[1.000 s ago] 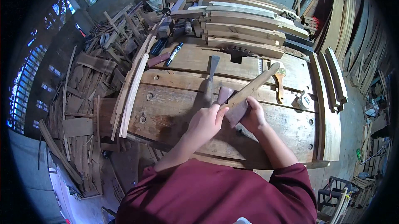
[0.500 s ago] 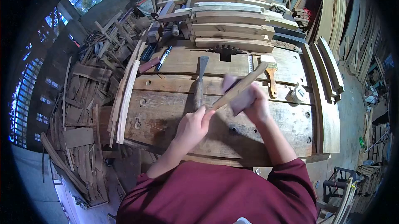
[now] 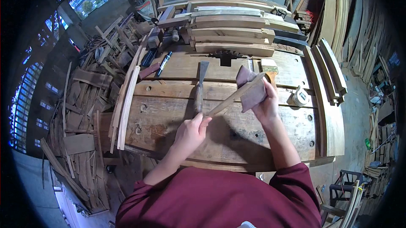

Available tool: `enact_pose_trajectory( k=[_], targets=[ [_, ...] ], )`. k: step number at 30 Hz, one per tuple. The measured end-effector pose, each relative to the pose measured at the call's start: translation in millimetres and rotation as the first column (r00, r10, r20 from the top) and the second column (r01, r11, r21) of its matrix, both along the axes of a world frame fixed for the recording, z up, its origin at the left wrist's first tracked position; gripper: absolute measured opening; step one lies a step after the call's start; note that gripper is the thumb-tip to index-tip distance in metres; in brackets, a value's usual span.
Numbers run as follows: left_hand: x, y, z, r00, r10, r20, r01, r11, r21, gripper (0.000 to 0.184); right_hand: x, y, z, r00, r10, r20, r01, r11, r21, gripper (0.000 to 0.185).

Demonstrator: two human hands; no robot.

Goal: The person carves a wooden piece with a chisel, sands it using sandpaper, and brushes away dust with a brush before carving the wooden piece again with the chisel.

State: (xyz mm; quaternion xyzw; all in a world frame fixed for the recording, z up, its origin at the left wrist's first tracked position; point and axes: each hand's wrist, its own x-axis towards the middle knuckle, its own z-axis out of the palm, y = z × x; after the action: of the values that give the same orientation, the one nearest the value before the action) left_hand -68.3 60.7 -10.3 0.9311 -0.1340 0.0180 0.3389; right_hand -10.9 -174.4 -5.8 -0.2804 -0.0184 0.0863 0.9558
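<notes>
While scrap wood point(image 3: 91, 80) lies heaped along the left side of the workshop, a broad wooden workbench point(image 3: 279, 141) fills the middle of it, its worn top grooved and dotted with round holes. Across the bench's far end lie stacked timber pieces point(image 3: 230, 33), some long and pale. At the near edge is a person in a maroon shirt point(image 3: 220, 198), bare forearms reaching over the bench. Between the two hands, slanting up and away to the right, is a slim wooden stick point(image 3: 230, 100). The left hand point(image 3: 190, 135) is closed around its near end. Just beyond that hand lies a flat-bladed chisel point(image 3: 198, 97), blade pointing away. The right hand point(image 3: 268, 107) grips a folded purplish sheet point(image 3: 253, 97) at the stick's far end; the sheet shows on both sides of the wood. Past the right hand is a paintbrush point(image 3: 269, 64), its handle partly hidden. A dark pen point(image 3: 164, 64) lies farther left, and a white tape roll point(image 3: 300, 97) sits right of the right hand.
</notes>
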Motion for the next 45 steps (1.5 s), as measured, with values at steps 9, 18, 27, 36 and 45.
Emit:
enact_pose_trajectory(
  k=[9, 18, 27, 36, 45],
  targets=[
    [10, -17, -2, 0.999, 0.011, 0.046, -0.006, 0.994, -0.105, 0.036, -10, 44, -31, 0.949, 0.146, -0.28, -0.167, 0.985, -0.053, 0.039],
    [-1, -24, 1, 0.981, 0.088, 0.17, -0.073, 0.993, -0.092, 0.039, -18, 50, -27, 0.918, 0.232, -0.32, -0.233, 0.972, 0.035, 0.045],
    [8, 2, 4, 0.943, 0.074, 0.323, -0.129, 0.98, 0.153, 0.044, -12, 17, 3, 0.984, 0.139, -0.111, -0.128, 0.987, 0.101, 0.05],
    [15, -11, 4, 0.945, 0.064, 0.322, -0.083, 0.996, 0.044, 0.05, -10, 11, -12, 0.923, 0.376, 0.082, -0.384, 0.905, 0.183, 0.045],
    [15, -16, 6, 0.972, 0.007, 0.234, -0.016, 0.999, 0.035, 0.055, -16, 28, -24, 0.97, 0.189, -0.153, -0.203, 0.976, -0.076, 0.052]
  ],
)
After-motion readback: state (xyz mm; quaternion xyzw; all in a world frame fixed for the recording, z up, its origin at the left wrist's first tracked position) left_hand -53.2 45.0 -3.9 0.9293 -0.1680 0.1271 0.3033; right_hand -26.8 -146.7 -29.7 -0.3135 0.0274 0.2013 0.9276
